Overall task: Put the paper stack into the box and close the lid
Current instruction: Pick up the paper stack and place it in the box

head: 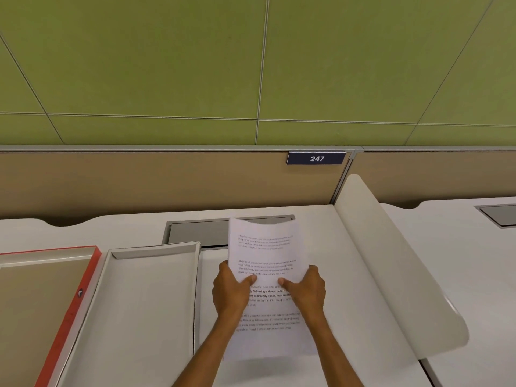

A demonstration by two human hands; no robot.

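Observation:
I hold a white paper stack [265, 255] with printed text in both hands above the desk, its far end curling up. My left hand [230, 293] grips its left edge, thumb on top. My right hand [305, 291] grips the right edge the same way. To the left lies an open white box [150, 297], shallow and with nothing in it. Further left lies the red-rimmed lid [83, 291], inner side up, partly cut off by the frame edge.
The white desk [349, 275] has a grey cable hatch [201, 231] behind the papers. A curved white divider panel [391, 261] rises on the right. A tan partition with a sign reading 247 [316, 158] stands at the back.

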